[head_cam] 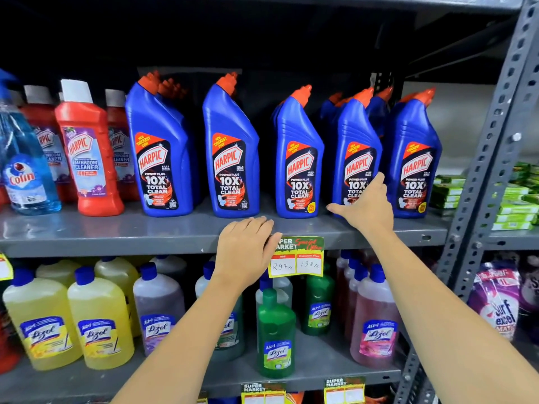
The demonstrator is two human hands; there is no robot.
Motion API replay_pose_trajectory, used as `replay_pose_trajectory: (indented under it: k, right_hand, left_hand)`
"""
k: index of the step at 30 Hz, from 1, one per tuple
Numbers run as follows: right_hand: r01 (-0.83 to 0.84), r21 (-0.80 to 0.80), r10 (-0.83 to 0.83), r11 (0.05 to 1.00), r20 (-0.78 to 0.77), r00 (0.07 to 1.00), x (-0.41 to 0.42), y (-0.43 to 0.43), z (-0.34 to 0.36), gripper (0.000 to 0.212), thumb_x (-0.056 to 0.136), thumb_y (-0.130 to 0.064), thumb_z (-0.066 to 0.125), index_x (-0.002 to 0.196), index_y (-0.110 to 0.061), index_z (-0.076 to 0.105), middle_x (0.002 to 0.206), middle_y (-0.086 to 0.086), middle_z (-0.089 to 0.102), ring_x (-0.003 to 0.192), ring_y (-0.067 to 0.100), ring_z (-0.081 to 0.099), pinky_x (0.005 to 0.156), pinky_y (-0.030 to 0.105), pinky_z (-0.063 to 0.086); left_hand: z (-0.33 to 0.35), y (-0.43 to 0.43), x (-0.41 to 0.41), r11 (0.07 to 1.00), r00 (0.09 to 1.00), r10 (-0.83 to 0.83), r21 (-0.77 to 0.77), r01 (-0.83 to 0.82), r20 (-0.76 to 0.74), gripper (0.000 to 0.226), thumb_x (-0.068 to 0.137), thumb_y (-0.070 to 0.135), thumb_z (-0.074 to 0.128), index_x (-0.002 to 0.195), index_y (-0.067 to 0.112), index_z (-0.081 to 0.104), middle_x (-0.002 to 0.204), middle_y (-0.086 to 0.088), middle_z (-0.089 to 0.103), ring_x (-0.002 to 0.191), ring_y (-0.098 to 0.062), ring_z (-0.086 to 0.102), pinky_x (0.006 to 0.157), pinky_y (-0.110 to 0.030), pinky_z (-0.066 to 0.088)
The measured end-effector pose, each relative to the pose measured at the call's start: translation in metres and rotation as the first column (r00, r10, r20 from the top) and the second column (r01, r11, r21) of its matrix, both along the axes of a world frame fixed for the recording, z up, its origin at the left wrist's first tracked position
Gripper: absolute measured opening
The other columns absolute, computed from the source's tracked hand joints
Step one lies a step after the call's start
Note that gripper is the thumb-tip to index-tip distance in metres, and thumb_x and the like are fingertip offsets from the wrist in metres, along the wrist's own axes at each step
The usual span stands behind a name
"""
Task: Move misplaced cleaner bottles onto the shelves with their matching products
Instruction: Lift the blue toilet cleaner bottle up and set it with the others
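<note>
Grey metal store shelf (pixel 116 234), blue Harpic bottles (pixel 233 153) lined up, left hand (pixel 245 252) flat on its edge, right hand (pixel 364 205) spread open against one bottle.

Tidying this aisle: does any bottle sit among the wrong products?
Yes. On the lower shelf, one green Lizol bottle stands forward, alone at the shelf's front edge, ahead of the other green bottles behind it.

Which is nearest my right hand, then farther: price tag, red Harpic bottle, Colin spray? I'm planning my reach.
From the right hand:
1. Price tag, just below-left, on the shelf edge.
2. Red Harpic bottle, far left on the upper shelf.
3. Colin spray, at the left edge.
</note>
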State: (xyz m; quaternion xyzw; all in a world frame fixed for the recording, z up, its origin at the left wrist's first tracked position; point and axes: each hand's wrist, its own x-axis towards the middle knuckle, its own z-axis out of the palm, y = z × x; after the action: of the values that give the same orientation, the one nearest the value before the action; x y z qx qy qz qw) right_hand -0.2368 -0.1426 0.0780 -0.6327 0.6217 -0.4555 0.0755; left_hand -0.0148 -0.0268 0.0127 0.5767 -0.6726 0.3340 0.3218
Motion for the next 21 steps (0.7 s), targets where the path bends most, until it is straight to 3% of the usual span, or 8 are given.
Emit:
replay_pose_trajectory:
  k: [8,21]
  right_hand:
    - [-0.117,0.020,0.116,0.993,0.063,0.991,-0.0069,-0.0029,0.0014,0.131,0.056,-0.043,0.093,0.151,-0.013,0.009,0.146,0.015,0.039,0.127,0.037,0.048,0.099,0.052,0.046]
    - [-0.088,0.020,0.087,0.996,0.062,0.994,-0.0076,0.0015,-0.0019,0.128,0.056,-0.049,0.091,0.151,-0.019,0.010,0.144,0.014,0.042,0.122,0.039,0.052,0.091,0.052,0.048]
  left_hand:
    - [0.0012,0.0042,-0.0019,1.000,1.000,0.013,0.028,-0.012,-0.018,0.045,0.097,0.041,0.038,0.108,0.011,0.069,0.108,-0.006,0.072,0.096,-0.024,0.067,0.077,-0.039,0.051]
    - [-0.0001,0.0022,-0.0023,0.999,0.999,0.013,0.033,-0.011,-0.038,0.043,0.097,0.041,0.039,0.109,0.012,0.069,0.110,-0.005,0.072,0.098,-0.023,0.067,0.080,-0.038,0.049]
